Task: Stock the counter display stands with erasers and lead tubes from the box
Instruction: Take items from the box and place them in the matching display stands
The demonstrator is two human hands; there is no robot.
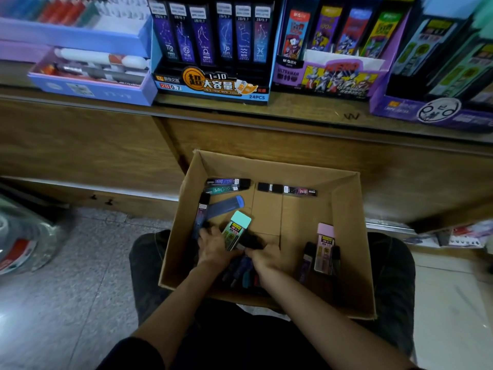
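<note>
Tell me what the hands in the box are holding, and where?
The left hand seems to hold the mint-capped tube by its bottom end; the right hand rests on dark tubes, hold unclear.

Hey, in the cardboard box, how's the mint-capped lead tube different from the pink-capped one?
The mint-capped lead tube is green-bodied; the pink-capped lead tube is pink-bodied. The mint one lies mid-box, tilted right, beside the left hand; the pink one sits further right in the cardboard box, clear of the right hand. Both are flat, with a yellow label below the cap.
</note>
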